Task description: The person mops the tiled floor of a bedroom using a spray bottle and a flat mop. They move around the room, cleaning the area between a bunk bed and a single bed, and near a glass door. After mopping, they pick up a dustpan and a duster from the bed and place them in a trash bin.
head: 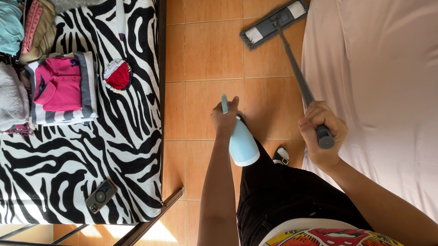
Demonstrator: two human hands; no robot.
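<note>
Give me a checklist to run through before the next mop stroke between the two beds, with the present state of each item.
1. Right hand closed around the mop handle: ok.
2. Left hand gripping the light blue spray bottle by its top: ok.
3. Flat mop head lying on the tiled floor: ok.
4. Floor ahead of the mop head free of things: ok in the visible part.
5. Nozzle pointed at the floor: cannot tell, the hand hides it.
6. Liquid left in the bottle: cannot tell.
</note>
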